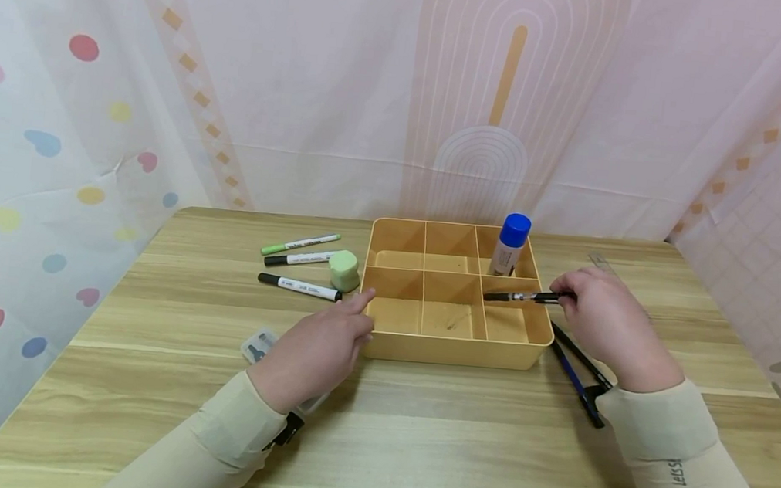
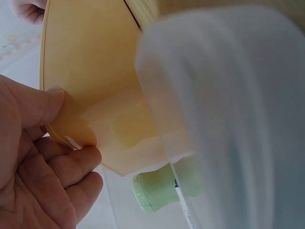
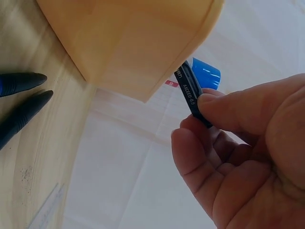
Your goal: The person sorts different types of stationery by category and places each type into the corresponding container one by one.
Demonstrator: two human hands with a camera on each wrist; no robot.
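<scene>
Beige sleeves [image 1: 661,423] sit nearest the head cam, reaching fwd over a wood-look table [image 1: 415,440]. R hand [image 1: 614,322] pinches a black pen [image 1: 521,296] nr one end, btwn thumb & bent fingers; the rest of it sticks out past the fingertips to the L, approx. level over the nr-R compt. of the yellow divided box [image 1: 451,352], far end by the compt.'s L divider. R-wrist view shows "AXCEED-0.5" printed on the barrel just beyond the thumb. L hand [image 1: 311,349] grips the box at its L rim, fingers bent, thumb on the outer wall. Blue-capped tube [image 1: 510,243] stands in the far-R compt., just behind the pen. Two dark pens [image 1: 574,380] lie on the table by the box's R wall, partly under the R wrist; clear ruler [image 1: 600,261] beyond the R hand. On the L: green marker [image 1: 300,244], two black-capped white markers [image 1: 299,286] & a pale green block [image 1: 343,270] nr the box; clear case [image 1: 257,346] w/ small dark bits, partly hidden under L wrist.
</scene>
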